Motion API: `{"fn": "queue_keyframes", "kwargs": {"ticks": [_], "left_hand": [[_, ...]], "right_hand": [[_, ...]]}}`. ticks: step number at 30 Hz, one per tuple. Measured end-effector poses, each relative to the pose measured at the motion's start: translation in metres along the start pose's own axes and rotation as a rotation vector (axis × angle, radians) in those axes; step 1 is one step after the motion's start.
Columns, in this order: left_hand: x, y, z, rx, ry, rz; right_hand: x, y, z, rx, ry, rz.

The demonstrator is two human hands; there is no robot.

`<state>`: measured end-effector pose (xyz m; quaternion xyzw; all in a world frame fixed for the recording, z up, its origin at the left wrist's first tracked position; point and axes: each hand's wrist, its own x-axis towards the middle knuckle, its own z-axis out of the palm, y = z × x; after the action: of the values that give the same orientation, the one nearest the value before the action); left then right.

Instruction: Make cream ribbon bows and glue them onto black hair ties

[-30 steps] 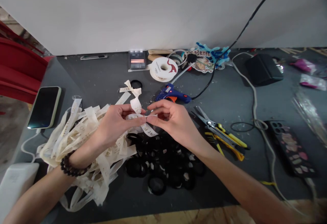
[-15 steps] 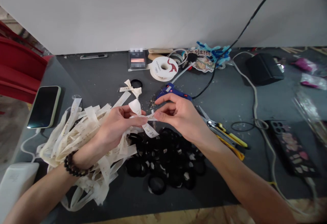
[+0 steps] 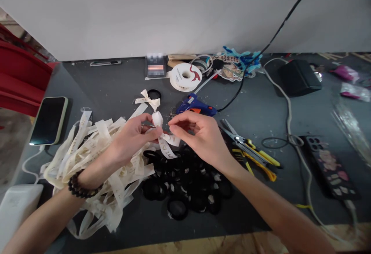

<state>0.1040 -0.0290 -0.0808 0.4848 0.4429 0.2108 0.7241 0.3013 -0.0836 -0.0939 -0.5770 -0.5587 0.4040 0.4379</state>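
Observation:
My left hand (image 3: 140,132) is closed, pinching a cream ribbon bow (image 3: 158,119) with printed letters between thumb and fingers. One loop stands up above the thumb, and two tails hang below it. My right hand (image 3: 199,134) is just right of the bow, thumb and forefinger tips brought together; whether anything is between them I cannot make out. Below both hands lies a pile of black hair ties (image 3: 191,180). Cut lengths of cream ribbon (image 3: 95,157) lie heaped under my left forearm. Beyond my left hand is a finished-looking bow (image 3: 149,99) beside a black hair tie (image 3: 154,94).
Behind my right hand lies a blue glue gun (image 3: 195,105), its black cord running up right. A ribbon spool (image 3: 185,77) is at the back. Scissors (image 3: 237,138) and a yellow cutter (image 3: 268,157) lie right. Phones (image 3: 49,121) (image 3: 330,165) flank the table.
My right fingertips have come away from the ribbon end they pinched and moved slightly up and left. The ribbon end now hangs beside the other tail; my left hand still holds the bow.

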Motion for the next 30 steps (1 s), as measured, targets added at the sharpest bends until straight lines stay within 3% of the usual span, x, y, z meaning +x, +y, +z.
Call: {"fn": "queue_keyframes", "kwargs": {"ticks": [8,13,18,25,30], "left_hand": [[0.0007,-0.0006,-0.0022,0.015,-0.02,0.032],[0.0005,0.0004,-0.0044,0.072,-0.079,0.056],[0.001,-0.0003,-0.0062,0.059,-0.086,0.034],[0.0,0.0011,-0.0045,0.118,-0.076,0.044],[-0.0009,0.0018,-0.0057,0.115,-0.081,0.039]], "right_hand": [[0.0004,-0.0013,-0.0002,0.079,0.065,0.065],[0.0006,-0.0011,-0.0001,0.118,0.0,0.077],[-0.0006,-0.0029,0.0005,0.096,-0.007,0.068],[0.0013,0.0006,0.0018,0.273,-0.042,0.111],[0.001,0.0021,0.0028,0.241,-0.03,0.127]]}}
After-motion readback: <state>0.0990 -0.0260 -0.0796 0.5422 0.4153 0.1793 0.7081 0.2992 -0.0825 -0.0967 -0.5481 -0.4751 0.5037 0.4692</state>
